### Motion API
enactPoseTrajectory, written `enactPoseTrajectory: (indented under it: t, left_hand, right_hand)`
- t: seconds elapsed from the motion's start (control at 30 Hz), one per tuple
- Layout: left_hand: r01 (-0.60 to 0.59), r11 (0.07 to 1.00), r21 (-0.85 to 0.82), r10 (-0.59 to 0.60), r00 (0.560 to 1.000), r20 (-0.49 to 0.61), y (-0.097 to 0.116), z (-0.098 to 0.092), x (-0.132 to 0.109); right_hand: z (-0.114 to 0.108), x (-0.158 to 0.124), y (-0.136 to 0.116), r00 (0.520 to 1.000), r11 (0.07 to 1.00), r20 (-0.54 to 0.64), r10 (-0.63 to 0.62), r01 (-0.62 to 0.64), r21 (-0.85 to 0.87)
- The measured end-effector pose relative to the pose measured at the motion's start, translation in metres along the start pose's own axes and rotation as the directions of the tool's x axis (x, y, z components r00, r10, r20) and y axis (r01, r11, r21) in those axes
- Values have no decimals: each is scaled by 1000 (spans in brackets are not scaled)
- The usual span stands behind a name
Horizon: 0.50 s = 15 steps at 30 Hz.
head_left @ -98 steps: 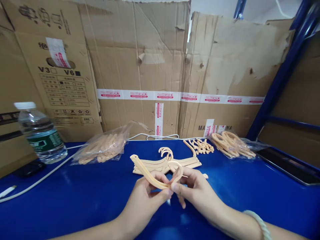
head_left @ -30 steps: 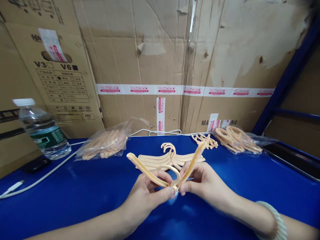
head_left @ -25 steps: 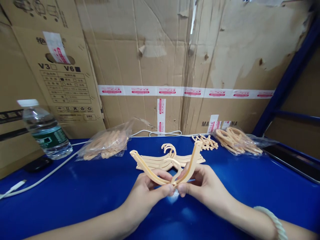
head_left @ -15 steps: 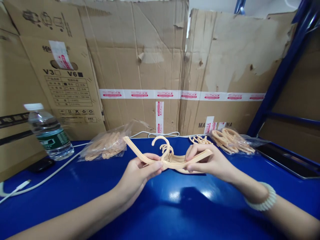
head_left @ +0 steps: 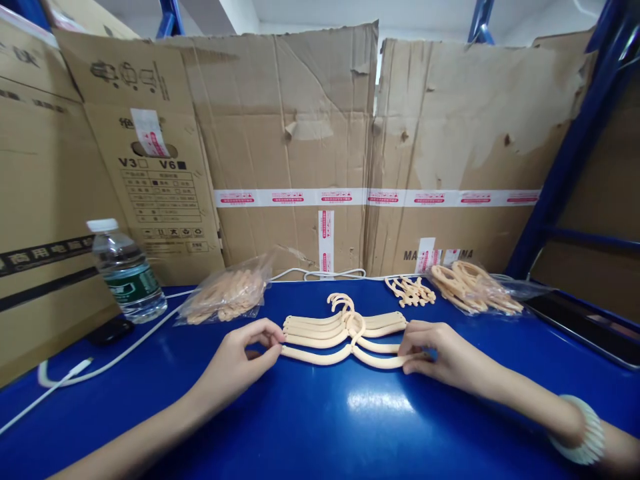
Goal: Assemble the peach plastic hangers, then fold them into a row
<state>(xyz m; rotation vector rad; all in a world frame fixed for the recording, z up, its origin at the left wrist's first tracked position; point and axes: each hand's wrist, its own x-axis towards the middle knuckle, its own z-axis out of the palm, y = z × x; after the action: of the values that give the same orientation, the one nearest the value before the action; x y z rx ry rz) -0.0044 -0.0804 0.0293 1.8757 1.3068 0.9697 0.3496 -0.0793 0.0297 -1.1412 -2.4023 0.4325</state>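
A peach plastic hanger (head_left: 345, 356) lies flat on the blue table (head_left: 320, 420), just in front of a small stack of the same hangers (head_left: 345, 325). My left hand (head_left: 240, 357) pinches its left tip between thumb and forefinger. My right hand (head_left: 437, 350) rests on its right tip with the fingers curled over it. Both hands sit low on the table surface, and a pale bead bracelet (head_left: 583, 433) circles my right wrist.
A water bottle (head_left: 127, 270) stands at the left beside a white cable (head_left: 100, 363). A clear bag of hanger parts (head_left: 225, 293) lies behind my left hand. Loose hooks (head_left: 410, 291) and another bag of parts (head_left: 475, 287) lie at back right. Cardboard boxes (head_left: 300, 147) wall the back.
The hanger was held folded in the air, then spread out straight. It has since been brought down flat onto the table in front of the stack, with my hands moved out to its two ends.
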Motion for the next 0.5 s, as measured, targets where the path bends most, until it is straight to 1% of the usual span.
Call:
enactPoseTrajectory:
  t: [0.03,0.1,0.13,0.17,0.2,0.23,0.3,0.33,0.37,0.4,0.47,0.5]
  left_hand:
    - [-62,991,121,62,998,5,-1,-3,-3]
    - [-150,929,339,155,988,13,-3,-14,-11]
    - [-173,875,452,188,982,13,-6,-21,-16]
    - [-166,810,562,209,978,-13,-8,-30,-20]
    - [-126,745,655,218,974,-60,-11,-41,-25]
    - [-62,685,726,206,972,-112,-14,-54,-29]
    - [117,566,816,132,964,-229,-19,-83,-38]
    - [213,489,846,66,958,-280,-22,-98,-42]
    - [315,393,864,14,937,-348,-24,-113,-46]
    - [381,302,874,-23,919,-393,-27,-128,-49]
    - [449,167,878,-158,891,-426,-35,-153,-54]
    - [470,137,872,-212,874,-437,-40,-163,-55]
  right_hand:
    - [1,2,1,999,999,8,31,-31,-7]
    - [1,8,4,997,997,6,71,-71,-32]
    - [1,11,6,997,996,-2,83,-83,-46]
    - [1,14,8,996,994,-11,93,-93,-60]
    - [2,17,9,995,992,-22,100,-102,-76]
    - [2,19,11,994,990,-33,103,-105,-94]
    - [2,21,13,995,986,-52,86,-92,-137]
    - [3,22,14,996,984,-59,70,-79,-161]
    - [3,21,14,997,981,-64,53,-64,-183]
    - [3,21,14,997,979,-69,35,-48,-201]
    - [4,20,13,997,974,-79,1,-19,-224]
    - [4,19,12,996,973,-85,-14,-6,-229]
